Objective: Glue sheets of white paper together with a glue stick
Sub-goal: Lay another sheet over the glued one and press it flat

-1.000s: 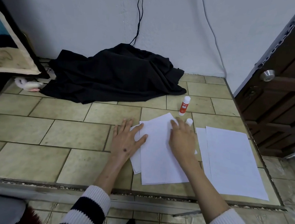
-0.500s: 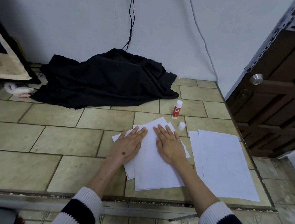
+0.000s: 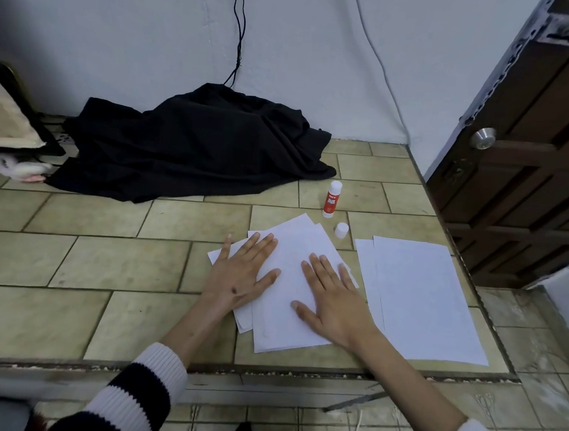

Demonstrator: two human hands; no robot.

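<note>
A skewed stack of white paper sheets (image 3: 286,294) lies on the tiled ledge in front of me. My left hand (image 3: 240,273) lies flat on its left side, fingers spread. My right hand (image 3: 331,295) lies flat on its right side, palm down. Neither hand holds anything. A red and white glue stick (image 3: 332,199) stands upright just beyond the stack, uncapped, with its white cap (image 3: 341,230) standing beside it. A second pile of white sheets (image 3: 420,296) lies to the right, apart from my hands.
A black cloth (image 3: 196,145) is heaped against the wall at the back. A dark wooden door (image 3: 536,151) closes the right side. The tiled ledge (image 3: 99,268) has its front edge near my forearms. A framed object leans at far left.
Both hands slid over the stack toward me; my right hand moved from the top corner near the cap down to the sheet's right middle, and my left hand flattened onto it.
</note>
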